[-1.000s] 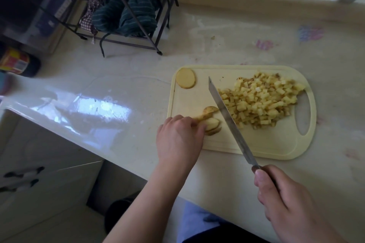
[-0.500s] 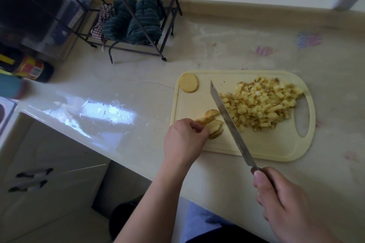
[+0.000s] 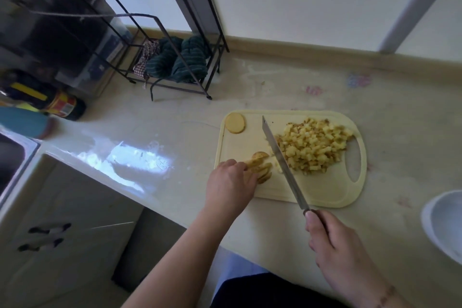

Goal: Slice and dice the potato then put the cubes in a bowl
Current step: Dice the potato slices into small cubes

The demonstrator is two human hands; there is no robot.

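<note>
Mid-frame, left hand (image 3: 231, 184) pins stiff, slippery potato slices (image 3: 260, 169) from above; right hand (image 3: 335, 245) grasps the knife (image 3: 282, 161) handle.

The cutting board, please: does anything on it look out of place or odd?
One round potato slice lies alone at the far left corner of the cutting board, apart from the sliced stack under the left hand and the cube pile. Nothing looks spilled off the board.

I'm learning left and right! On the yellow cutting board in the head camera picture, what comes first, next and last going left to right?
potato slices under the left hand → knife → potato cubes → handle hole
</note>
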